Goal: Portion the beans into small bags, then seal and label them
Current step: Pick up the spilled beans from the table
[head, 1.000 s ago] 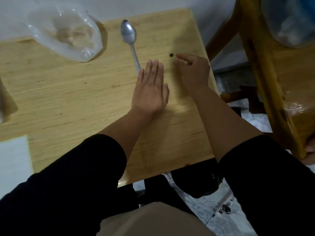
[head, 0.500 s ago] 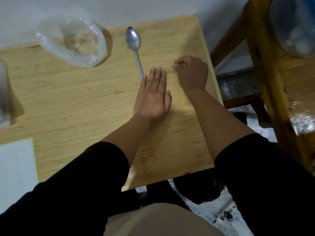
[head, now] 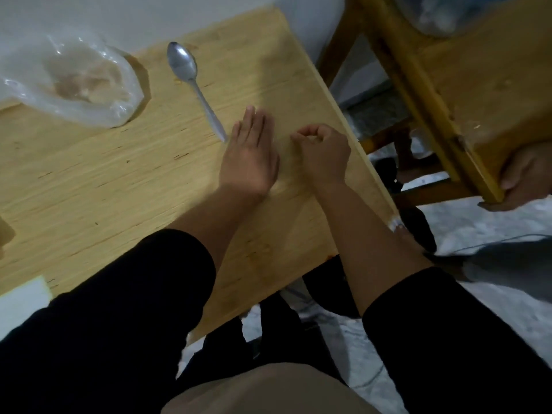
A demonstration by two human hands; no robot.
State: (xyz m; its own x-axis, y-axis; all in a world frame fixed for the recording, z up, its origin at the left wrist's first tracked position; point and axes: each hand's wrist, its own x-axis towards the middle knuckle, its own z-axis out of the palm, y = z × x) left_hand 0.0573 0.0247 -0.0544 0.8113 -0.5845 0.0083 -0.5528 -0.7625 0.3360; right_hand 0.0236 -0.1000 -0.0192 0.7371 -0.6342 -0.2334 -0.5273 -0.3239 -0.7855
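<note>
A clear plastic bag [head: 71, 85] with a small pale heap of what may be beans inside, too blurred to be sure, lies crumpled at the far left of the wooden table [head: 119, 180], against the white wall. In the head view, the only view, a metal spoon [head: 191, 82] lies just right of the bag, bowl up and toward the wall, its handle running down toward you until its tip reaches your left hand [head: 249, 156]. That hand lies palm down on the wood, fingers straight and together, holding nothing. Your right hand [head: 324, 155] sits just beside it, nearer the table's right edge, with its fingers curled in and the thumb meeting the forefinger in a pinch; whether anything small is caught between them cannot be told. Both your forearms are bare below black sleeves [head: 113, 309]. A white sheet of paper [head: 21, 297] shows at the near left edge of the table. To the right, apart from the table, stands a wooden chair [head: 466, 85], and another person's hand [head: 525, 177] grips the near corner of it. The floor [head: 493, 312] below is pale and mottled.
</note>
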